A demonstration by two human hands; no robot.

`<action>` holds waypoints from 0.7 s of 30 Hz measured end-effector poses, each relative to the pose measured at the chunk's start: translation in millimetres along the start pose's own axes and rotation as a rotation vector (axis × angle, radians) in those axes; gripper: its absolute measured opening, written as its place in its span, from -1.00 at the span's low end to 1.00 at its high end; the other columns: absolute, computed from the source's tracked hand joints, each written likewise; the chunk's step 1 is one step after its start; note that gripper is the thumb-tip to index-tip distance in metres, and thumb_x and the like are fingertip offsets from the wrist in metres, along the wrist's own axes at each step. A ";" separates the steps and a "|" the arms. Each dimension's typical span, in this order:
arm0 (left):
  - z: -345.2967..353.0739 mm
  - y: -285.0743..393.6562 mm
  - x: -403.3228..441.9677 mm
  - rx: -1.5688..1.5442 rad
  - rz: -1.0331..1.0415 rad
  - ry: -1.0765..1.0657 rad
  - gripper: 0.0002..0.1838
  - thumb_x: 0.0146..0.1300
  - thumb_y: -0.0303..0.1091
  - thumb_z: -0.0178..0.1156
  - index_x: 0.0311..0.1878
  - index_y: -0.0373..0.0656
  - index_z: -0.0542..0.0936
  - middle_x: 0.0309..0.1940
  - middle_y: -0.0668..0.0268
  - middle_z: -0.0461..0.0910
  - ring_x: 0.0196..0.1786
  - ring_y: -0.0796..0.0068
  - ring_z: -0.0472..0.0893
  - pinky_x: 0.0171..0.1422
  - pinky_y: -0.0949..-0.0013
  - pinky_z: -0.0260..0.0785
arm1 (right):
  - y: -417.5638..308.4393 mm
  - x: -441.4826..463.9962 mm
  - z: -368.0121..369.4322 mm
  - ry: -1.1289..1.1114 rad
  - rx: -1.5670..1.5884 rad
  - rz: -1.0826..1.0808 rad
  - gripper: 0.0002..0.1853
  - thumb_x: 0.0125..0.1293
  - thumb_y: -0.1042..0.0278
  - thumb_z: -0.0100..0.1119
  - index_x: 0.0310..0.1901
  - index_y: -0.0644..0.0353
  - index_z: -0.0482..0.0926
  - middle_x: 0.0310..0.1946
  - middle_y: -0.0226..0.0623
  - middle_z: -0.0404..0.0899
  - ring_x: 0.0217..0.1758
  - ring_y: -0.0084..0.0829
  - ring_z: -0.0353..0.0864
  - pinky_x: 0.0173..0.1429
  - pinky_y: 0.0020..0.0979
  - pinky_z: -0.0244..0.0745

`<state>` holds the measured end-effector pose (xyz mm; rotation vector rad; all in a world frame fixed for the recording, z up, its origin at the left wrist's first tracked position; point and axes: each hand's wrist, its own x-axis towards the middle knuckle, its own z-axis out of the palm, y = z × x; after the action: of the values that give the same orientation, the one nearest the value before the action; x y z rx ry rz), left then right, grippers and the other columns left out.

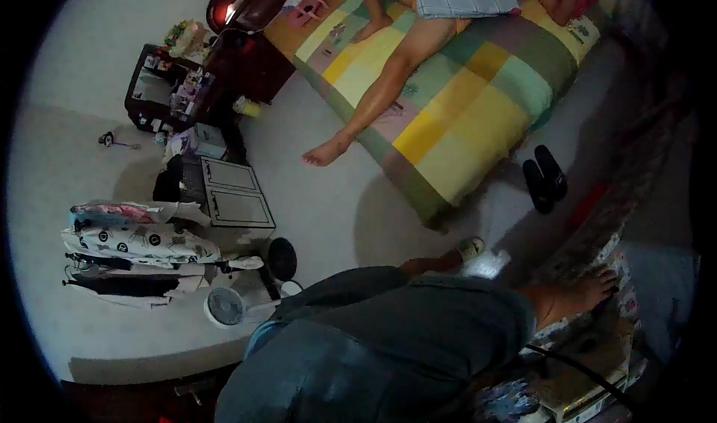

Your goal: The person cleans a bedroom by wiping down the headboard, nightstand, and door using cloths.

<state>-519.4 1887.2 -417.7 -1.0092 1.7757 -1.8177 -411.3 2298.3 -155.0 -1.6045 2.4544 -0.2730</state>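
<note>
Right now, neither hand shows; open, closed or gripping, I can't tell. The white fan [224,306] sits beside the grey trousers [373,333], probably light, stiff plastic, best taken by its slim neck [258,308]. Beyond lies soft-looking checked bedding [441,128] over smooth, pale floor [295,191].

The room was dim, with a small reddish glow at 11 o'clock and a whitish glare on the floor [321,199] at 4 o'clock. Soft shadows dulled the wall [67,147] at 9 o'clock. Fine detail looked smeared; black, curved edges bent the view.
</note>
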 end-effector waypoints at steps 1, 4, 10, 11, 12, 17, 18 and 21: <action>-2.1 4.2 -5.1 -0.684 -0.059 0.098 -0.67 0.26 -0.17 0.06 0.04 0.02 0.63 0.40 0.25 0.30 0.54 0.12 0.04 0.60 -0.17 -0.35 | 1.2 -1.2 -0.3 -0.006 0.003 0.001 -0.55 0.45 0.06 -0.14 0.07 0.28 0.53 0.07 0.02 0.47 0.16 0.02 0.38 0.23 -0.06 0.27; -12.0 -34.6 -62.2 -1.768 0.004 0.383 -0.73 0.18 -0.18 0.11 -0.14 0.00 0.68 0.26 0.22 0.43 0.47 0.10 0.15 0.59 -0.12 -0.25 | 4.3 -4.0 -3.0 0.000 0.007 0.005 -0.56 0.45 0.08 -0.13 0.07 0.28 0.53 0.06 0.01 0.47 0.16 0.03 0.37 0.23 -0.06 0.27; 5.4 -143.3 -184.8 -2.104 0.296 0.440 -0.76 0.19 -0.25 0.06 -0.14 -0.04 0.64 0.16 0.24 0.51 0.36 0.22 0.32 0.49 0.03 0.05 | 10.8 -11.8 -10.9 0.073 -0.032 0.099 -0.57 0.43 0.10 -0.11 0.07 0.28 0.52 0.04 0.01 0.47 0.15 0.04 0.36 0.21 -0.05 0.27; 19.4 -166.5 -185.3 -2.220 0.287 0.501 -0.76 0.21 -0.33 0.03 -0.11 -0.04 0.63 0.18 0.22 0.49 0.31 0.26 0.37 0.47 0.10 0.09 | 11.8 -21.2 -14.7 0.075 -0.040 0.150 -0.58 0.43 0.10 -0.10 0.07 0.28 0.52 0.04 0.01 0.47 0.15 0.04 0.35 0.21 -0.05 0.27; 26.2 -151.6 -186.9 -2.260 0.467 0.466 -0.58 0.08 -0.35 0.11 0.07 -0.14 0.53 0.27 0.13 0.38 0.41 0.16 0.25 0.54 0.07 -0.02 | 12.5 -28.4 -18.1 0.083 -0.046 0.204 -0.58 0.43 0.11 -0.10 0.07 0.28 0.52 0.04 0.00 0.47 0.15 0.04 0.35 0.21 -0.05 0.27; 62.8 -167.8 -120.4 -1.914 0.630 0.364 -0.46 0.13 -0.38 0.14 0.25 -0.05 0.46 0.37 0.23 0.31 0.49 0.26 0.17 0.59 0.07 -0.12 | -4.5 -27.2 -38.9 0.041 0.034 0.247 -0.69 0.29 0.32 -0.01 -0.02 0.29 0.54 0.03 0.03 0.45 0.16 0.12 0.32 0.22 0.01 0.24; 69.3 -174.1 -101.7 -1.872 0.618 0.325 -0.46 0.15 -0.38 0.14 0.27 -0.06 0.45 0.39 0.23 0.30 0.50 0.25 0.15 0.60 0.06 -0.13 | -6.3 -26.6 -39.7 0.062 0.027 0.248 -0.71 0.28 0.34 -0.01 -0.03 0.28 0.54 0.02 0.05 0.44 0.17 0.13 0.31 0.24 0.03 0.23; 93.8 -151.5 -36.0 -1.893 0.391 0.249 -0.43 0.14 -0.43 0.13 0.29 -0.07 0.44 0.42 0.19 0.26 0.50 0.21 0.15 0.60 0.03 -0.15 | -9.6 -28.1 -34.0 0.116 -0.012 0.271 -0.67 0.34 0.21 -0.08 -0.07 0.26 0.56 -0.01 0.04 0.47 0.17 0.13 0.32 0.31 0.08 0.17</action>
<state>-397.7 1865.8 -284.4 -0.6583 3.3151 0.4856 -400.8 2321.9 -117.9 -1.2708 2.7263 -0.3164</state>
